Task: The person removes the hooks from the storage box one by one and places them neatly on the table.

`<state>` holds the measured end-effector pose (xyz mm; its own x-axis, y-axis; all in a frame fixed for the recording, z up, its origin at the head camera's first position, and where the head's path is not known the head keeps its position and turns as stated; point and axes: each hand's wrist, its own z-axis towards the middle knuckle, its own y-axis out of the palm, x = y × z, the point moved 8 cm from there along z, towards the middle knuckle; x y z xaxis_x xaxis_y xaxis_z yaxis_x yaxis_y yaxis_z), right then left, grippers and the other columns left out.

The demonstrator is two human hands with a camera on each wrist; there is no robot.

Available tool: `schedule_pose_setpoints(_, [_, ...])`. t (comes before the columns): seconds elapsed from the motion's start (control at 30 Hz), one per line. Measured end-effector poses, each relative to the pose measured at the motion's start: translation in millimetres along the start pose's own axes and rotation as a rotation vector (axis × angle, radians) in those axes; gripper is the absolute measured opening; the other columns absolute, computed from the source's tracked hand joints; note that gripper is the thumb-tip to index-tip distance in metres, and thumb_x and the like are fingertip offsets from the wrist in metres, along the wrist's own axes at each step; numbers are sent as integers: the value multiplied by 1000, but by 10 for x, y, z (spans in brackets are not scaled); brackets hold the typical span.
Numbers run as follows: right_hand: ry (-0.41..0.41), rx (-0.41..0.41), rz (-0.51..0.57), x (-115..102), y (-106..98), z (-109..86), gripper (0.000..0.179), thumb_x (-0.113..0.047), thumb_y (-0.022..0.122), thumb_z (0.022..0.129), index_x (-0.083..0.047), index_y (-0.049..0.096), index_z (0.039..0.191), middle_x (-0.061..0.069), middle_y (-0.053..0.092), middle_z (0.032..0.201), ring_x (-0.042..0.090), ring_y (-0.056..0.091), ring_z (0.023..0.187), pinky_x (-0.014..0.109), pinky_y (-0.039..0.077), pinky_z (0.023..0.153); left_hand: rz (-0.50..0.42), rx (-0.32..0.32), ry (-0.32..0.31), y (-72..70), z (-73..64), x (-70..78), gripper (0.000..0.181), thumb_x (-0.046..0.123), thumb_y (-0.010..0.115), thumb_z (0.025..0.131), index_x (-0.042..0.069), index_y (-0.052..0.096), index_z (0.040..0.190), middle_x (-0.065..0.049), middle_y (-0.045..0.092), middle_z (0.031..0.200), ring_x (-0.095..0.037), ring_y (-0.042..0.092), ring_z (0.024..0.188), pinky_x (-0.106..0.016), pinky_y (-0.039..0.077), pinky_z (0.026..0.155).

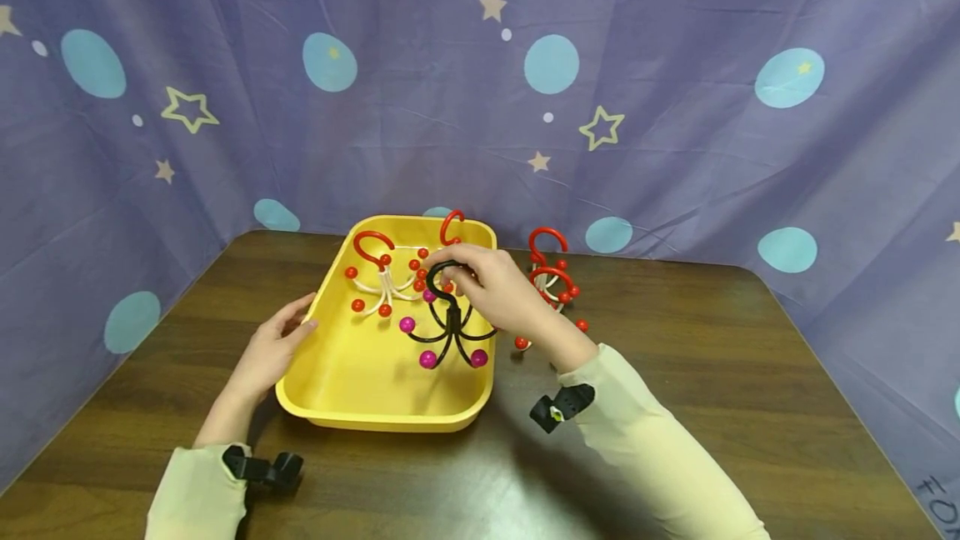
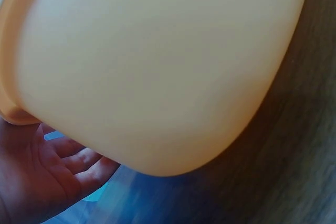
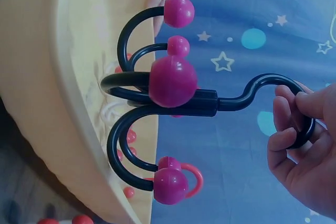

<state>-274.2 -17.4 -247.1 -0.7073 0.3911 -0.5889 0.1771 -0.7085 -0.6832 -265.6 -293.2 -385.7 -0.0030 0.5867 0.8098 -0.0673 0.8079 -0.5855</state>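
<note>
My right hand (image 1: 491,282) pinches the curved hook end of a black multi-arm hanger (image 3: 205,103). The hanger hangs upright over the yellow tub (image 1: 345,386), its curved arms spread and tipped with magenta balls. Fingers and thumb curl round the hook in the right wrist view. At the tub's left rim, my left hand (image 1: 273,348) holds on, thumb over the edge and fingers against the outer wall (image 2: 168,77). Inside the tub sits a white hanger (image 1: 386,286) with a red hook and red balls. Another red hook (image 1: 448,227) rises behind it, partly hidden by my right hand.
Right of the tub, more white hangers with red hooks (image 1: 549,232) and red balls stand on the dark wooden table (image 1: 675,373), partly behind my right forearm. A purple curtain (image 1: 420,132) with stars and blue dots closes off the back and sides.
</note>
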Motion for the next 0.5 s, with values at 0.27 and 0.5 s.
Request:
schedule_pose_setpoints(0.27, [11, 68, 11, 62, -191, -174, 19, -11, 53, 92, -16, 64, 106, -2, 62, 81, 10, 51, 62, 23, 43, 57, -4, -6, -4, 4, 3, -8, 54, 34, 41, 97, 10, 28, 143, -22, 47, 119, -27, 45, 99, -20, 44, 69])
schedule_pose_setpoints(0.5, [26, 88, 3, 99, -325, -326, 19, -12, 52, 92, -17, 64, 106, -2, 61, 81, 11, 52, 60, 24, 43, 56, -7, -8, -6, 13, 1, 4, 54, 34, 41, 97, 9, 28, 143, -23, 47, 119, -27, 46, 99, -20, 44, 69])
